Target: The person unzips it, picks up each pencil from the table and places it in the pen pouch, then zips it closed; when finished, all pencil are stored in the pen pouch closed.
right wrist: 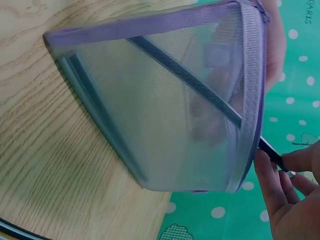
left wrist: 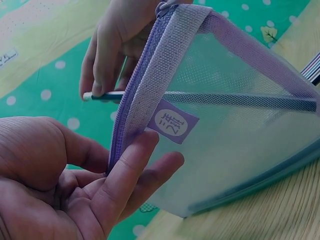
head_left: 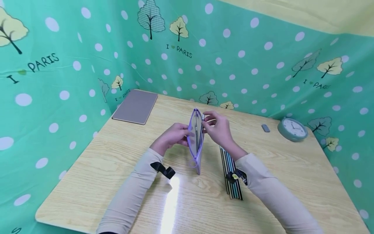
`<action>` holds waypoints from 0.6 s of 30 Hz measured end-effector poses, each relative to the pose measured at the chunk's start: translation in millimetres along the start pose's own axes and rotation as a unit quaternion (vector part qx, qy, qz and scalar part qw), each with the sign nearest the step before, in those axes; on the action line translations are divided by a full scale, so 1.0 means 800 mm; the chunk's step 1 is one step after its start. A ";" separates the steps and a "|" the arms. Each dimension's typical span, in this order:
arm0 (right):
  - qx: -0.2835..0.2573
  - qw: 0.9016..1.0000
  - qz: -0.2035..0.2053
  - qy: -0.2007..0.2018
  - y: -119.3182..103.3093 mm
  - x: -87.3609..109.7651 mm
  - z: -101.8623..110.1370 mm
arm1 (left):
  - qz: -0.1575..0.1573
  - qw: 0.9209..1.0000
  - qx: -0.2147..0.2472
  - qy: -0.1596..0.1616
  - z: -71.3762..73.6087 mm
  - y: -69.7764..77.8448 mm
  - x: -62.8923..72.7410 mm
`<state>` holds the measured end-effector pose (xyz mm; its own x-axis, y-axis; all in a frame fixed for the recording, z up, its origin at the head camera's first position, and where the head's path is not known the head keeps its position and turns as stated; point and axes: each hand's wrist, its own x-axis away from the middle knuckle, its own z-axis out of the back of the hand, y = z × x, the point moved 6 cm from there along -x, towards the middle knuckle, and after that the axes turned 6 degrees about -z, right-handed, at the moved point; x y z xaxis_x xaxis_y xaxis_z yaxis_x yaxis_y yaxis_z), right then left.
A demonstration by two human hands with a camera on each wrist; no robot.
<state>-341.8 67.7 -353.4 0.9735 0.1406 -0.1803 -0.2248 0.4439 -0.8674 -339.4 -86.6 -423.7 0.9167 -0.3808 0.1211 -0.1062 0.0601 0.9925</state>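
A see-through mesh zip pouch (head_left: 192,140) with purple edging stands upright on the table, its zipped mouth spread towards me. My left hand (head_left: 174,134) grips the pouch's left edge between thumb and fingers, beside a small purple label (left wrist: 173,123). With thumb and fingertips, my right hand (head_left: 218,127) pinches the end of a dark pencil (right wrist: 272,153). Most of that pencil slants down inside the pouch, visible through the mesh. Another dark pencil (right wrist: 102,112) lies along the pouch's bottom. Striped pencils (head_left: 230,162) lie side by side under my right forearm.
A grey-brown notebook (head_left: 135,106) lies at the back left of the wooden table (head_left: 96,169). At the back right are a small grey eraser-like block (head_left: 265,128) and a round clock (head_left: 292,129). Green patterned cloth (head_left: 239,65) hangs behind the table.
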 end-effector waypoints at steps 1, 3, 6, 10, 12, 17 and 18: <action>0.009 1.000 0.001 -0.001 0.000 0.001 0.000 | -0.001 1.000 0.001 0.001 -0.002 0.000 -0.001; 0.020 1.000 -0.001 -0.002 0.001 0.002 0.002 | -0.004 1.000 0.002 0.000 -0.005 -0.001 -0.003; 0.016 1.000 -0.016 0.000 0.004 0.004 0.011 | -0.005 1.000 0.001 -0.001 -0.008 -0.001 -0.005; -0.010 0.999 -0.051 -0.002 0.012 0.007 0.033 | -0.001 1.000 -0.002 0.003 -0.007 -0.003 -0.005; -0.021 0.997 -0.075 -0.011 0.021 0.008 0.049 | 0.000 1.000 -0.005 0.006 -0.005 -0.004 -0.006; -0.044 0.983 -0.166 -0.060 0.067 0.011 0.092 | -0.001 1.000 -0.009 0.008 0.002 -0.002 -0.005; -0.041 0.979 -0.185 -0.073 0.079 0.013 0.099 | -0.002 1.000 -0.007 0.007 0.003 -0.002 -0.005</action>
<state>-349.6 167.5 -373.4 0.9699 0.1115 0.2164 0.1520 0.4167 -0.8962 -343.6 -87.5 -425.8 0.9227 -0.3674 0.1172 -0.0973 0.0723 0.9926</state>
